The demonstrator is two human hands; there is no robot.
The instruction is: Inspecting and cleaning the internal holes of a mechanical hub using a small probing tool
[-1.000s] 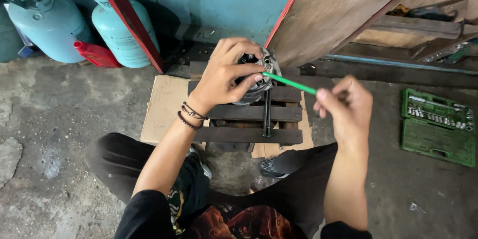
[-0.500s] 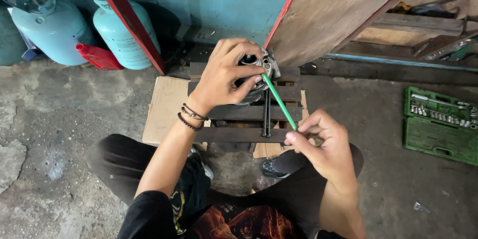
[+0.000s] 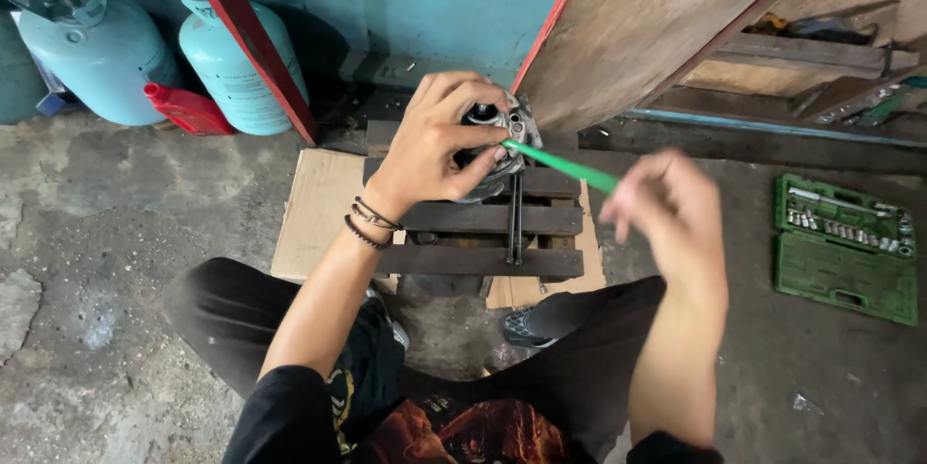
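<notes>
At frame centre, our left hand (image 3: 439, 140) is gripping and mostly hiding a round metal part (image 3: 502, 126) on the wooden stand (image 3: 483, 232). Our blurred right hand (image 3: 671, 218) is pinching a green rod (image 3: 560, 167), its tip meeting the part.

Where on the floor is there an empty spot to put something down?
Bare concrete lies left of the cardboard sheet, below the blue gas cylinders, and between the right hand and green socket set. It is crowded around the wooden slats under the left hand.
</notes>
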